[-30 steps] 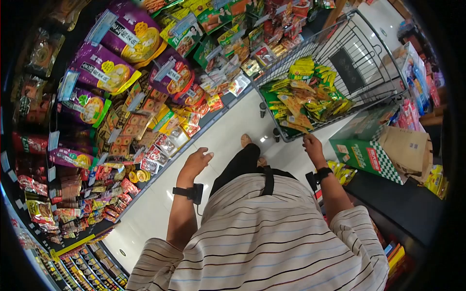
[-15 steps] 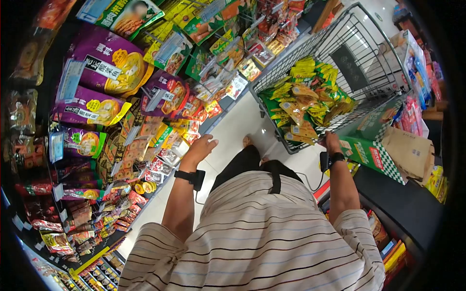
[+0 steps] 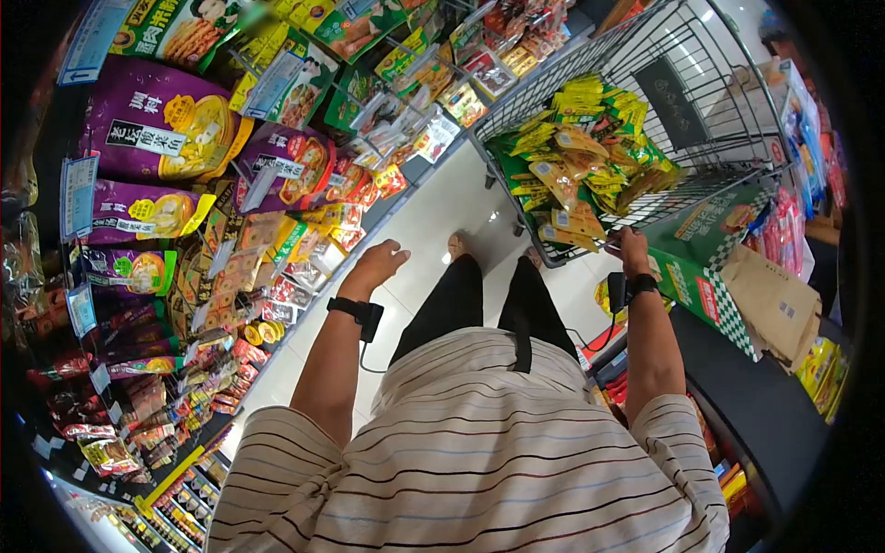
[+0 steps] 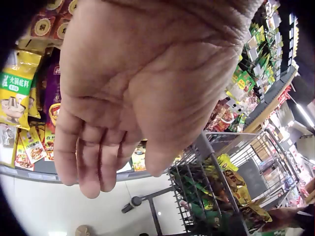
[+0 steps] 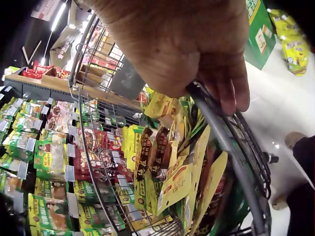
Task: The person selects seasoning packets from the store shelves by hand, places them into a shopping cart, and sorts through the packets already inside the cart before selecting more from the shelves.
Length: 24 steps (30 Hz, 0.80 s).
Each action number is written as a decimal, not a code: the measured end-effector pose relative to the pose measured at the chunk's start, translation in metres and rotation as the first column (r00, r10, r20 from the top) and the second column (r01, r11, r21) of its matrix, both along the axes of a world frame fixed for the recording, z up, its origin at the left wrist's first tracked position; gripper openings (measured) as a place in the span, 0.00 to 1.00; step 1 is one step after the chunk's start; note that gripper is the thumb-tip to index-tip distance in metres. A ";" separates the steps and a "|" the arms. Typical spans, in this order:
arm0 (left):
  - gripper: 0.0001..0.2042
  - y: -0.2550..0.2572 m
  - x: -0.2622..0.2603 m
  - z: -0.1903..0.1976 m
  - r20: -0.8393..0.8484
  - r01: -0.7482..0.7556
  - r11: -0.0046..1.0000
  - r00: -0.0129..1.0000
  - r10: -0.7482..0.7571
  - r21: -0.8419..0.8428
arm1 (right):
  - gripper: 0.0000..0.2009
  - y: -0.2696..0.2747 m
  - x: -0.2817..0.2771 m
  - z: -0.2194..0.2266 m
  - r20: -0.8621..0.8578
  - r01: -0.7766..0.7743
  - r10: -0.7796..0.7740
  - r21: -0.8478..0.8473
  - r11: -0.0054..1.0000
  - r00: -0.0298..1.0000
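My right hand (image 3: 632, 251) grips the near rim of a wire shopping cart (image 3: 671, 101). In the right wrist view its fingers curl over the dark rim bar (image 5: 229, 147). The cart carries a heap of yellow and green seasoning packets (image 3: 590, 152), some with brown sleeves. To the left, my left hand (image 3: 376, 265) hangs over the aisle floor with nothing in it. Its palm (image 4: 123, 83) and loosely extended fingers show in the left wrist view. The nearest goods to it are small sachets (image 3: 313, 267) on the lower edge of the shelf.
Large purple pouches (image 3: 157, 120) and other hanging packets fill the rack on the left. On the right, a green carton (image 3: 705, 295) and a brown paper bag (image 3: 770, 295) stand on a dark ledge (image 3: 728, 387) close to the cart. Pale floor tiles (image 3: 433, 207) lie between.
The shelf goods have shifted left and downward in view. My right hand has come further onto the cart's rim and grips it. My left hand stays loose at the left, and my legs have stepped apart.
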<state>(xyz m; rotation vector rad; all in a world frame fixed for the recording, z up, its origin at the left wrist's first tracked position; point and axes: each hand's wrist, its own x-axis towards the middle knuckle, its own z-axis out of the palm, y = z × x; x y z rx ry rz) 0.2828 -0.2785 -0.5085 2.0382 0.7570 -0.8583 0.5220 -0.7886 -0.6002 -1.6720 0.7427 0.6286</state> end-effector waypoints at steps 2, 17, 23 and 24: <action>0.27 -0.010 -0.004 -0.009 -0.019 -0.066 0.997 0.998 0.065 -0.048 | 0.12 -0.003 0.005 -0.003 0.010 -0.026 0.026 -0.013 1.000 1.000; 0.22 -0.075 -0.094 -0.079 -0.269 -0.501 0.855 0.849 0.455 -0.134 | 0.27 0.005 0.003 0.070 -0.243 -0.534 0.544 0.114 0.838 0.803; 0.22 -0.103 -0.103 -0.085 -0.313 -0.560 0.818 0.806 0.503 -0.127 | 0.18 0.057 -0.013 0.141 -0.057 -0.700 0.791 0.430 0.570 0.609; 0.22 -0.108 -0.101 -0.086 -0.319 -0.570 0.813 0.798 0.511 -0.123 | 0.17 0.073 -0.016 0.145 0.005 -0.726 0.801 0.426 0.540 0.598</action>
